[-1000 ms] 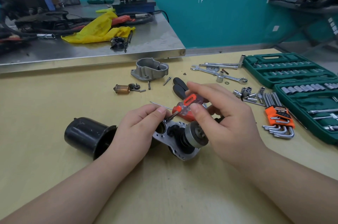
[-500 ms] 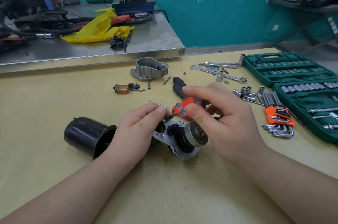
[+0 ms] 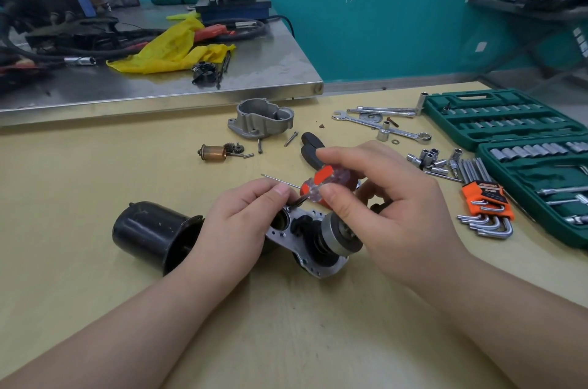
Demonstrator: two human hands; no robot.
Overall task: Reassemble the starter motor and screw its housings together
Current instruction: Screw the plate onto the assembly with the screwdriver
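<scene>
Now right hand [image 3: 391, 207] regripped screwdriver [image 3: 321, 185] handle.

Both bare forearms reach in from the near edge of the table [image 3: 95, 261]. The left hand [image 3: 237, 223] lies knuckles up with its fingers curled, thumb and forefinger pressed together. The right hand [image 3: 391, 210] is raised higher, its thumb and curled fingers pinching.
</scene>
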